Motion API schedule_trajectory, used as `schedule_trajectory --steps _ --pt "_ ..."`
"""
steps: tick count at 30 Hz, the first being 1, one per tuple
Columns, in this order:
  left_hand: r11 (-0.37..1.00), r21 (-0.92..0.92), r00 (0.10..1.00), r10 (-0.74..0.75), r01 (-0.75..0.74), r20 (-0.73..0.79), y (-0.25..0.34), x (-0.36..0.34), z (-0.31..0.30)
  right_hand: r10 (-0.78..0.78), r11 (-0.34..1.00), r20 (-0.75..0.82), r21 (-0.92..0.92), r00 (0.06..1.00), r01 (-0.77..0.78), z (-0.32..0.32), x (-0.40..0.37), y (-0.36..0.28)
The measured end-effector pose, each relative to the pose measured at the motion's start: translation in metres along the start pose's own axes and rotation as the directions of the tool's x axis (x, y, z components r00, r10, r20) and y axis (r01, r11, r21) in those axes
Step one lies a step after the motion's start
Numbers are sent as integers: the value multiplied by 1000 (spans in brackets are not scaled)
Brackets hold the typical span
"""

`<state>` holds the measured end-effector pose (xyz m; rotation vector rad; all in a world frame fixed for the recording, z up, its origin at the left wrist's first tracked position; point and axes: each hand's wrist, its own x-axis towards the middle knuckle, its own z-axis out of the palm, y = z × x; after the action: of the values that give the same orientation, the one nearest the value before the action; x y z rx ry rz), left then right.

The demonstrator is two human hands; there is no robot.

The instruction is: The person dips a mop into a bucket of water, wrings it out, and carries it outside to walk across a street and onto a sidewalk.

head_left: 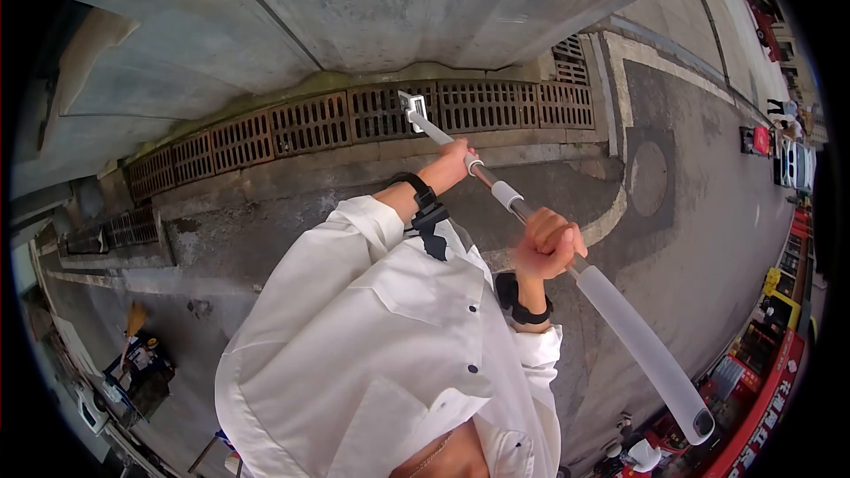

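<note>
Two-fisted grip on pole (pixel 620 319), tip (pixel 413 109) indistinct

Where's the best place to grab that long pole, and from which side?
Probably the thin metal shaft of the pole, coming from above. It slants from the drain grate toward the body, and the left hand and right hand both wrap it there; the padded end looks thicker.

Long silver pole (pixel 620 319), thick white sleeve, slanted toward drain grate (pixel 310 124).
</note>
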<state>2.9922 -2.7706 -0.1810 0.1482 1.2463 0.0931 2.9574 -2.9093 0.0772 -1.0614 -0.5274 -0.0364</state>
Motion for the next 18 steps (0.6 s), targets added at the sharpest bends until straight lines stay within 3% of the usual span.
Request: schedule_trajectory --steps 4,5,6,10,13,18 --pt "999 -20 999 -24 25 33 -4 31 -13 -46 995 9 91 999 45 -15 14 -46" --pt "998 -58 1000 -16 14 -23 -19 82 -20 -53 995 -16 80 998 55 -18 17 -60" --pt "998 -51 1000 -25 25 -1 -19 89 -26 -61 996 -40 70 997 64 -21 19 -71" --pt "999 -15 999 -49 49 22 -13 80 -33 -29 999 -95 33 995 32 -29 19 -87" --pt "998 -3 998 -55 55 25 -8 67 -31 -49 999 3 20 999 49 -22 18 -91" --pt "998 21 998 -57 56 37 -7 60 -24 -59 998 14 -13 998 59 -20 18 -100"
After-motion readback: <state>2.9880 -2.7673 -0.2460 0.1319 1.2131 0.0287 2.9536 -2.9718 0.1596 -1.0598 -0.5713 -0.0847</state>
